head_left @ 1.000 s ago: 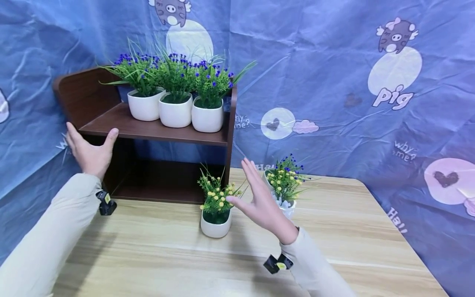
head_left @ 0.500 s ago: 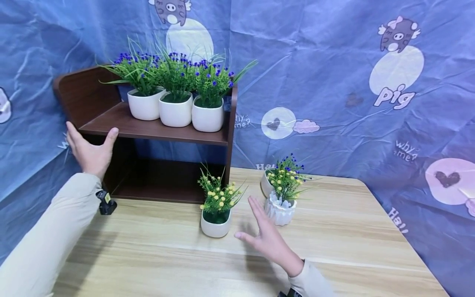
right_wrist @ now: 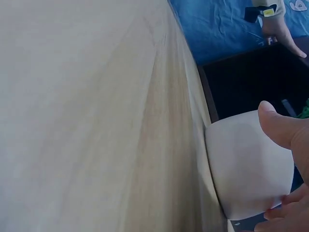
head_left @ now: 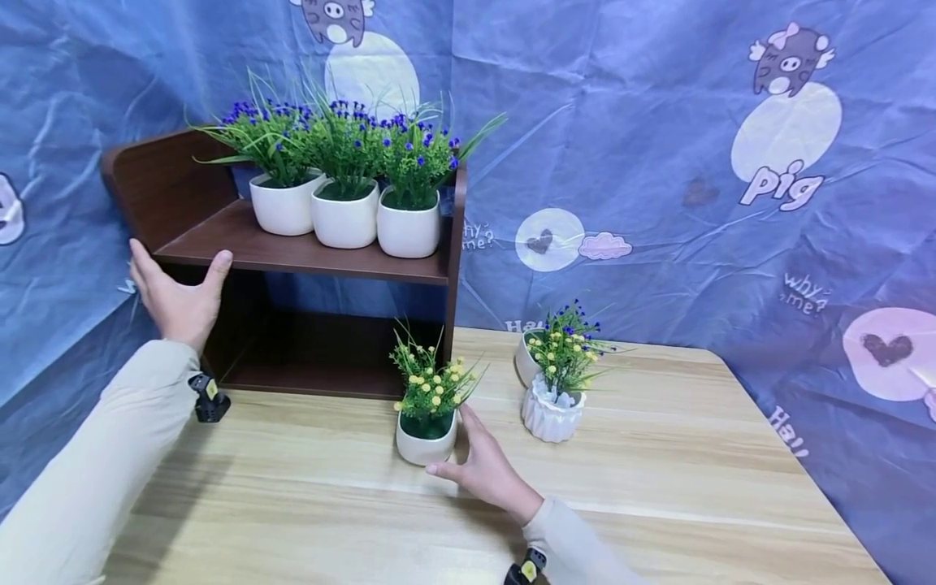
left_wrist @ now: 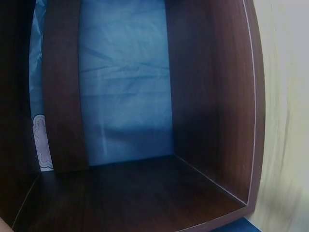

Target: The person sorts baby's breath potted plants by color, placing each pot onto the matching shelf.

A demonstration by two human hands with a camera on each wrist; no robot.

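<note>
On the table stands a potted plant (head_left: 427,447) with yellow flowers in a white pot. My right hand (head_left: 486,471) reaches around the pot's right side, thumb at the front and fingers behind. The right wrist view shows the thumb (right_wrist: 280,126) over the white pot (right_wrist: 246,164) and fingertips at its lower side. My left hand (head_left: 183,305) rests at the left front edge of a dark brown wooden shelf (head_left: 292,262), thumb and fingers spread wide and straight. The left wrist view looks into the shelf's lower compartment (left_wrist: 212,96).
Several white pots, among them one pot (head_left: 346,219), stand in a row on the upper shelf with blue flowers. To the right, a ribbed white pot (head_left: 553,416) with yellow flowers stands before another white pot (head_left: 525,360). A blue printed cloth (head_left: 643,162) hangs behind the wooden table (head_left: 695,463).
My right hand first drew back toward me from beside the yellow-flowered plant, then moved left onto its pot. The left hand stays at the shelf edge.
</note>
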